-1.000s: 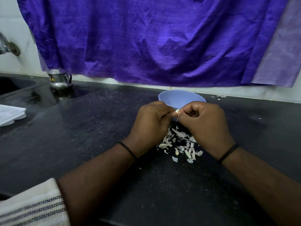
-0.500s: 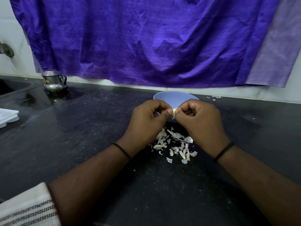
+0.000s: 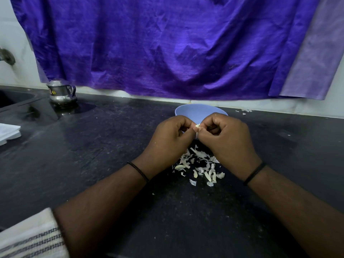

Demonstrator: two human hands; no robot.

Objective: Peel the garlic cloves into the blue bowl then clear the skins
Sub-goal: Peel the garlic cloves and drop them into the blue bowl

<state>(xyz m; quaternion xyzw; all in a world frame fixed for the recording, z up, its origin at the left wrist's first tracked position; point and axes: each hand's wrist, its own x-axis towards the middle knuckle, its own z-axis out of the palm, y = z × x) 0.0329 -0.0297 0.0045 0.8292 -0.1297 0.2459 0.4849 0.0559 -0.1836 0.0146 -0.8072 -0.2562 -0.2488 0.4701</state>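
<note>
Above the counter (image 3: 78,164), the left hand (image 3: 167,138) and right hand (image 3: 226,138) meet, fingers curled, both pinching one garlic clove (image 3: 197,126) between their fingertips. Just behind the hands sits the blue bowl (image 3: 197,111), partly hidden by them; its contents cannot be seen. Below the hands, a pile of skins (image 3: 200,166) lies on the counter. At far left, a steel pot (image 3: 61,93) stands near a sink (image 3: 13,98), under a purple cloth (image 3: 167,47).
</note>
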